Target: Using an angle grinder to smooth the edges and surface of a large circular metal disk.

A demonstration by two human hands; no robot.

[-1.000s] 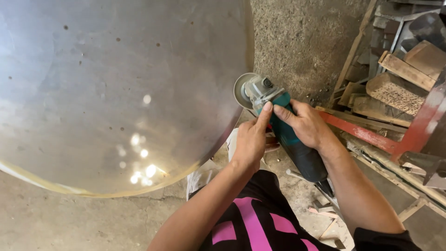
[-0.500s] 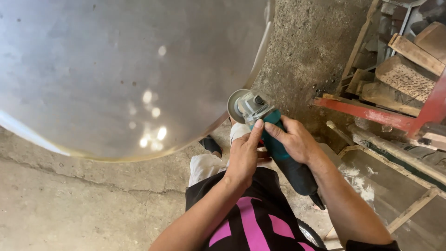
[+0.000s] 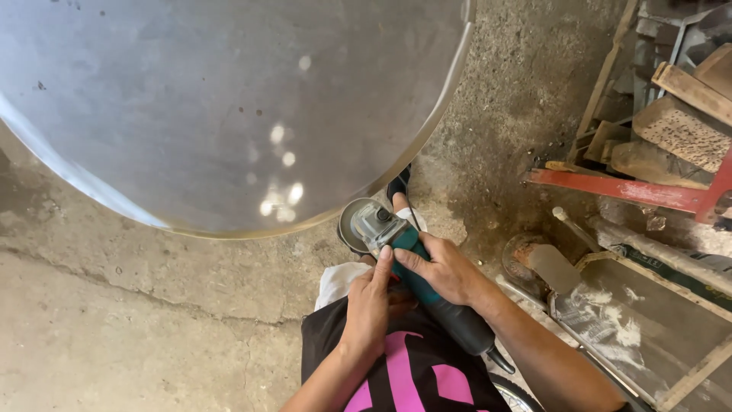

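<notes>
Two hands meet on one angle grinder (image 3: 415, 278), and I see them low in the middle of the head view. My right hand (image 3: 446, 268) is wrapped around the grinder's teal and black body, fingers clenched over it with the fingertips pointing toward the left hand. My left hand (image 3: 368, 305) lies alongside, its fingers stretched forward and resting against the tool's grey metal head; I cannot tell whether they grip it or only press on it. Just past the fingertips sits the grinding disc (image 3: 353, 223) in its round guard, close under the rim of a large curved sheet of dull metal (image 3: 229, 107) that fills everything beyond the fingers. Behind the wrists, toward me, I see black clothing with pink stripes (image 3: 404, 374). Off to the right of the right hand lie a red steel bar (image 3: 618, 188) and stacked wooden scraps (image 3: 679, 130) on the rough concrete floor (image 3: 114, 328).
</notes>
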